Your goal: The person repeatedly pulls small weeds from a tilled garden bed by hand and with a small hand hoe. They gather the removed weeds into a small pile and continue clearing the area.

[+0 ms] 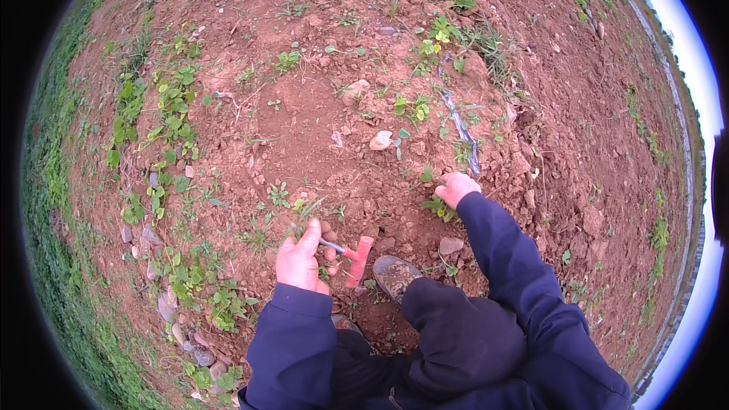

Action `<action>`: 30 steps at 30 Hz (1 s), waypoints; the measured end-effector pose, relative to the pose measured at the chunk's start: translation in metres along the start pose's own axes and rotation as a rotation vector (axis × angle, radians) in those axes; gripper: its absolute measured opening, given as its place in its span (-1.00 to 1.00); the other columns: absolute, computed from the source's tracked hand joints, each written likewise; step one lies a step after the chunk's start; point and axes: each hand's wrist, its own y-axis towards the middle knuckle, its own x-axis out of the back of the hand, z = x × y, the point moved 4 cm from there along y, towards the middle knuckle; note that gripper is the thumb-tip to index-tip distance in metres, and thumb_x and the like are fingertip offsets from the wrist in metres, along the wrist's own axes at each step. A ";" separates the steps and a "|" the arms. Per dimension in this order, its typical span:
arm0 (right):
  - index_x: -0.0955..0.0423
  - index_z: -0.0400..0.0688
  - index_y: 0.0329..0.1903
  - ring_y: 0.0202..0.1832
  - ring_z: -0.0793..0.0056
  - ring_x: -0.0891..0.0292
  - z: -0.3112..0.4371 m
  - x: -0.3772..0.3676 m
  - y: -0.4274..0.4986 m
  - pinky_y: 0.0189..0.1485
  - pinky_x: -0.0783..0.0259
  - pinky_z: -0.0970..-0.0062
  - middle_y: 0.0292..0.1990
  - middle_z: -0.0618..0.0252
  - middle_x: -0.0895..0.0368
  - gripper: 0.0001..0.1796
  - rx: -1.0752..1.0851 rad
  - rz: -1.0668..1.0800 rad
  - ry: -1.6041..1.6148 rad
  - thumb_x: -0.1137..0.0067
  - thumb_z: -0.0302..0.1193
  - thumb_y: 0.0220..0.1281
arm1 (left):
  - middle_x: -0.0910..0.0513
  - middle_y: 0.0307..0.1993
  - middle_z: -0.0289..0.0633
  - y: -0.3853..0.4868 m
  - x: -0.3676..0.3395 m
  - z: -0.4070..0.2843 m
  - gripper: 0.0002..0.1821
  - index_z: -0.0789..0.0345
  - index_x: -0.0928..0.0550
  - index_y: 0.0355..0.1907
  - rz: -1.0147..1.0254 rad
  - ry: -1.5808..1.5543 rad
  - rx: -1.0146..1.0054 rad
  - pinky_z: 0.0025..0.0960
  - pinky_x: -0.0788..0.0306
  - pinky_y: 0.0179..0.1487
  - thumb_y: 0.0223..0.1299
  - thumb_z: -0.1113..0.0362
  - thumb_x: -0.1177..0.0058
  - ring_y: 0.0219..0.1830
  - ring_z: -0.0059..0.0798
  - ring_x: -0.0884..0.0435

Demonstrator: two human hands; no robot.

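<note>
My left hand (302,259) is closed around the metal shaft of a small hand tool with a red T-shaped handle (359,262). The handle juts out to the right of the fingers, and the tool's far end cannot be made out. Thin green grass blades (310,210) stick up at the thumb and fingertips of that hand. Further right, my right hand (457,189) is down at the soil with its fingers curled together. Just below it grows a leafy green plant (438,208). Whether the fingertips pinch a stem is hidden.
A strip of shiny plastic film (462,131) lies partly buried beyond my right hand. A pale stone (381,140) and a seedling (400,139) are ahead. Vines (173,105) and stones (167,306) line the left. My muddy shoe (396,274) stands beside the red handle.
</note>
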 end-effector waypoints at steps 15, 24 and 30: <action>-0.44 -0.29 -0.08 -0.10 -0.11 -0.60 0.178 0.065 -0.132 -0.03 -0.51 0.04 -0.19 -0.09 -0.65 -0.67 0.786 0.247 0.492 -0.05 -0.29 0.25 | -0.64 -0.04 -0.15 0.000 -0.033 0.033 -0.40 0.38 -0.51 0.15 0.298 -0.067 0.064 -0.21 -0.58 0.08 0.18 0.09 -0.39 -0.01 -0.29 -0.66; -0.27 -0.26 0.33 0.13 0.11 -0.48 0.162 0.073 -0.152 0.15 -0.49 0.21 0.19 -0.06 -0.40 -0.39 1.213 0.158 0.674 -0.20 -0.37 0.26 | -0.66 -0.16 -0.09 0.019 -0.007 0.024 -0.67 0.47 -0.61 0.01 0.019 -0.040 -0.092 -0.27 -0.60 -0.07 0.17 0.44 -0.05 -0.23 -0.28 -0.69; -0.39 -0.28 0.29 0.10 0.32 -0.55 0.095 0.053 -0.095 0.17 -0.46 0.33 0.07 0.12 -0.59 -0.49 0.337 0.011 1.260 -0.11 -0.22 0.45 | -0.67 -0.14 0.00 0.022 0.005 0.014 -0.59 0.47 -0.55 0.06 0.071 -0.126 -0.065 -0.20 -0.67 -0.26 0.10 0.46 -0.03 -0.23 -0.16 -0.72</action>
